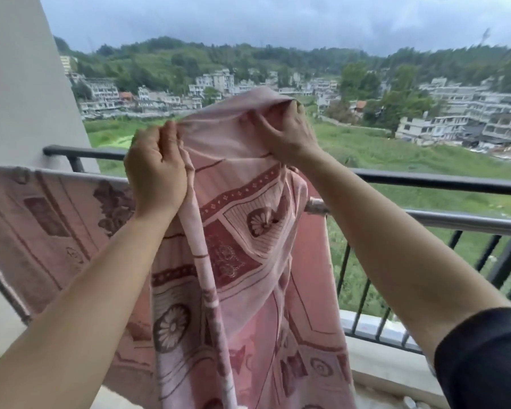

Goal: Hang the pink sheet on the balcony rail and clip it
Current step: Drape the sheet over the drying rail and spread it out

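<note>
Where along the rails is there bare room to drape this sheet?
Free: the steel rail and black rail right of the right hand. Crowded: the left stretch, covered by hung cloth, and the middle, where both hands, including the left hand, hold the sheet.

Head view — close, facing outward over the balcony rail (pixel 425 181).

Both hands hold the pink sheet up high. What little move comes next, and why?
Probably spread the hands apart and lower the sheet onto the steel rail. Left hand and right hand pinch its bunched top edge above the rail, and no clips are in sight.
</note>
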A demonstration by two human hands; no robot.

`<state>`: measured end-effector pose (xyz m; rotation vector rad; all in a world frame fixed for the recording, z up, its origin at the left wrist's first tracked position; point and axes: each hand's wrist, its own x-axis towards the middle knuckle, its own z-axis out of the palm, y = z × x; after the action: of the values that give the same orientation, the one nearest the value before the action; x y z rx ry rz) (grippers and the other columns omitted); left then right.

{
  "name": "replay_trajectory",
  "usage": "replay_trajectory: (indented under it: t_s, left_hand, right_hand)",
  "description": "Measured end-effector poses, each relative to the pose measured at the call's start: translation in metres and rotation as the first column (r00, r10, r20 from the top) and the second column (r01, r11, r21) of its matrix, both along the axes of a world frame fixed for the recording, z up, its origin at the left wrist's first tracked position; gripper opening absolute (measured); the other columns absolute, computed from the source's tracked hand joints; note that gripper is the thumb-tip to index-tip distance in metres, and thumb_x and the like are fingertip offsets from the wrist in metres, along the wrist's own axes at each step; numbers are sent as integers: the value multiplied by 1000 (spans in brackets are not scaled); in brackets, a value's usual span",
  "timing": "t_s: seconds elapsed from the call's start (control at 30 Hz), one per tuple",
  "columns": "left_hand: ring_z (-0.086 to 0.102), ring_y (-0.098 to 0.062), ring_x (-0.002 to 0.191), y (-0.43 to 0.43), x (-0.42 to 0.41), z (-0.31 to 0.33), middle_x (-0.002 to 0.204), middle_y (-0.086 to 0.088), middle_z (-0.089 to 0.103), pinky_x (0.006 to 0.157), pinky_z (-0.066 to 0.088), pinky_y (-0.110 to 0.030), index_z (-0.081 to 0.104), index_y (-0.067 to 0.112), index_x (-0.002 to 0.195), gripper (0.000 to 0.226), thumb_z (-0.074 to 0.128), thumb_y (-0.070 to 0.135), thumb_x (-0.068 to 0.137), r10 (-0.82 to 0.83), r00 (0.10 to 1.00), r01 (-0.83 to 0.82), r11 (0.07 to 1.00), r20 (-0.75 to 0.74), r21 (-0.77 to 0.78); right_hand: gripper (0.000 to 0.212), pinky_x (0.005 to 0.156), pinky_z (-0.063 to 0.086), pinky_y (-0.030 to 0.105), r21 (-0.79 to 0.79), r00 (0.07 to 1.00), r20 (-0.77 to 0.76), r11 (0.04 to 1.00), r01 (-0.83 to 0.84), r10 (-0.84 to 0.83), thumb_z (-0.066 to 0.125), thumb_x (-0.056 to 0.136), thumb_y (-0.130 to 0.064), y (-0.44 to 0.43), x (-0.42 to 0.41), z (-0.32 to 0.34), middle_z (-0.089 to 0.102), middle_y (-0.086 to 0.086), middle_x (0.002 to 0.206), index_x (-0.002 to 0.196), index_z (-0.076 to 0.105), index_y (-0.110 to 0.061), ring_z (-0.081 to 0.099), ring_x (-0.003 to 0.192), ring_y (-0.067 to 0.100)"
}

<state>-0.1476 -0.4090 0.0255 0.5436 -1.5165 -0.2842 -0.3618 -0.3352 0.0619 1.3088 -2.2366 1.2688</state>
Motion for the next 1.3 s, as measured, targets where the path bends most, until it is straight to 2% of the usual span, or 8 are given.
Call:
replay_trajectory:
  t_s: [0.13, 0.3, 0.47, 0.67, 0.87, 1.07, 1.2, 1.3]
  left_hand:
    - [59, -36, 83, -92, 55, -17, 91, -24, 64, 69, 39, -38, 61, 0, 84, 49, 36, 40, 99, 292, 956, -290, 943, 14, 164]
    - [56, -43, 108, -132, 75, -90, 113, -22, 58, 93, 46, -47, 67, 18, 106, 26, 61, 32, 85, 175, 797, -470, 782, 579, 410]
    - [55, -24, 81, -37, 33, -121, 83, -4, 56, 69, 46, -34, 62, 15, 80, 33, 54, 46, 89, 122, 888, -145, 989, 443, 18]
    - [63, -19, 77, 35, -27, -138, 79, 4, 62, 60, 49, -30, 68, 21, 78, 53, 46, 69, 84, 88, 676, -69, 996, 732, -56]
    - [62, -19, 71, 50, -25, -102, 76, 5, 63, 57, 45, -31, 60, 20, 81, 37, 42, 48, 96, 20, 882, -16, 1000, 470, -14]
    - [58, -18, 97, 43, -36, -111, 100, 4, 58, 73, 49, -34, 59, 22, 96, 49, 45, 68, 85, 119, 481, -224, 974, 869, -9]
    - [63, -21, 87, 36, -28, -116, 90, 5, 64, 65, 45, -31, 62, 17, 87, 18, 50, 29, 93, 40, 707, -96, 995, 706, 40]
    - [59, -13, 72, 33, -25, -104, 75, 9, 60, 60, 37, -26, 56, 23, 72, 37, 49, 54, 91, 17, 737, -30, 1000, 675, 7]
  right_hand:
    - [79, 110, 36, 45, 141, 929, -278, 967, -213, 245, 47, 85, -68, -64, 33, -4, 45, 10, 142, 143, 38, -15, 44, 130, 28]
    - [71, 97, 49, 38, 760, 928, -43, 615, -210, 370, 36, 93, -70, -87, 38, -38, 66, 10, 117, 118, 69, -13, 62, 107, 29]
    - [83, 84, 51, 40, 620, 974, -176, 785, -2, 141, 14, 93, -74, -65, 26, -44, 69, 11, 106, 91, 70, -14, 62, 95, 30]
    - [106, 98, 47, 41, 737, 996, -82, 675, 30, 46, 6, 85, -83, -4, 3, -52, 69, 17, 119, 111, 70, -2, 67, 107, 30]
    - [77, 56, 53, 29, 671, 978, 160, 713, -206, 132, 22, 97, -68, 19, -6, -66, 77, 4, 81, 94, 73, -10, 75, 71, 22]
    - [75, 56, 56, 27, 609, 976, 165, 764, -215, 143, 26, 101, -61, 10, -1, -63, 71, 1, 64, 89, 74, -5, 65, 45, 11]
    - [78, 61, 61, 33, 598, 956, 250, 752, -278, 154, 25, 97, -67, 5, -3, -63, 75, 4, 74, 93, 75, -7, 72, 60, 16]
    - [81, 63, 62, 35, 598, 917, 364, 716, -362, 160, 22, 96, -69, -2, -1, -58, 77, 6, 86, 99, 74, -8, 75, 74, 21]
